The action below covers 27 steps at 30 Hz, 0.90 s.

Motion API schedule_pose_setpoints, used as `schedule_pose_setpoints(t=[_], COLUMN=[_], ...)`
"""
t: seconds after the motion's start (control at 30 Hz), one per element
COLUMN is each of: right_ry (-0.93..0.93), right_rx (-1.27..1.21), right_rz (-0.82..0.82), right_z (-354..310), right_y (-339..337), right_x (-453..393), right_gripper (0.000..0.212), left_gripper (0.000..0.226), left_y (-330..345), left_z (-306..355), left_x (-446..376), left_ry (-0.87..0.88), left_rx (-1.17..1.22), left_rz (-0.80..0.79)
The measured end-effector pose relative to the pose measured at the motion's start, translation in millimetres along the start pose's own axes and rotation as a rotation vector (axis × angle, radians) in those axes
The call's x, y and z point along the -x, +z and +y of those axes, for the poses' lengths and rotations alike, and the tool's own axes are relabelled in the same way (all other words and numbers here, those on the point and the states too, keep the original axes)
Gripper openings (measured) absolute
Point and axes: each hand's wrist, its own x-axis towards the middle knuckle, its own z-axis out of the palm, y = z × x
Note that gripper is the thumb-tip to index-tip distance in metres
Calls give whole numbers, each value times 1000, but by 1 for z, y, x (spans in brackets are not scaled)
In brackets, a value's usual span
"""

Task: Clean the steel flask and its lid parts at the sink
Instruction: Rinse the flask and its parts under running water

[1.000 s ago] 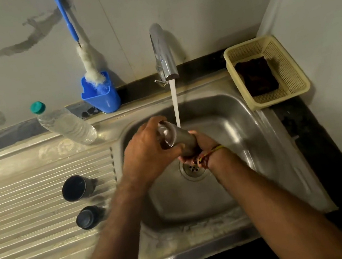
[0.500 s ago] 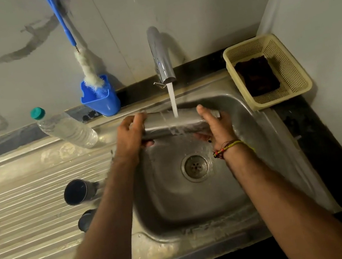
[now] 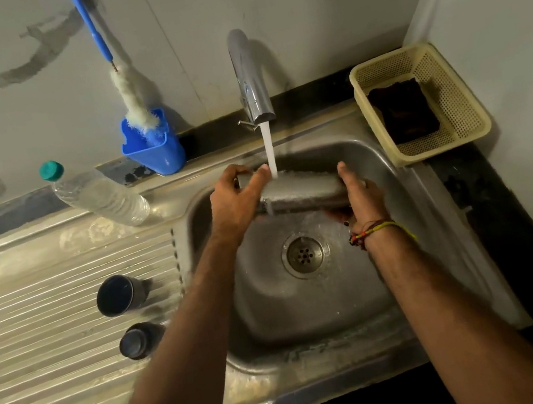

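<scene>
Rinse step, judging by flow. Steel flask horizontal over sink under tap stream. Left hand fingers curled round left end; right hand grips right end. Two lid parts on drainboard, left. Next likely: rotate flask under water, grip firm, steel looks slippery.

Both hands curled, arms outstretched

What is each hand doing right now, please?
Left hand: grips the flask at one end.
Right hand: holds the flask's other end.
</scene>
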Motion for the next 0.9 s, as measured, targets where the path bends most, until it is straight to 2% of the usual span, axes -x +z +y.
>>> schedule_pose_setpoints(t=[0.07,0.17,0.23,0.27,0.33,0.37,0.43,0.47,0.53,0.6,0.63,0.67,0.73,0.77,0.8,0.83,0.9], right_ry=[-6,19,-70,-187,-540,-728,-1050,-1159,-1291,-1306,-1282,-1213,-951,-814,-742,-760,-922], right_rx=[6,20,190,359,747,923,1221,1328,1376,1327,1326,1337,1268,1222,1208,1225,1273], right_rz=[2,75,119,142,127,78,-47,-81,-42,28,9,-84,-384,-494,-529,-489,-308], right_z=[2,1,2,3,8,11,18,20,21,13,7,-1,-15,-16,-14,-7,11], right_y=[-2,-5,-2,1,8,13,25,30,40,44,44,42,38,37,38,40,48], right_x=[2,3,2,3,10,16,28,32,37,36,33,29,23,24,28,33,40], right_gripper=[50,55,55,55,62,69,88,94,88,71,71,75,81,83,83,84,86], left_gripper=[34,42,36,30,21,22,42,49,39,29,30,33,30,24,19,16,24], left_y=[2,1,1,2,5,7,8,8,7,7,5,3,1,1,3,6,11], left_z=[2,-1,-2,0,0,1,4,8,15,17,18,17,12,11,10,11,13], left_x=[0,-1,0,0,-1,-1,-4,-5,-4,0,1,3,2,0,-2,-3,-3], left_ry=[-39,62,68,32,-47,-68,-115,-153,-208,-191,-145,-77,92,143,161,134,18], left_rx=[-1,-30,-28,-6,31,38,61,75,106,132,118,87,-2,-69,-125,-149,-99], left_rz=[-9,-99,-45,3,100,140,183,182,127,26,-27,-78,-130,-102,-47,32,143])
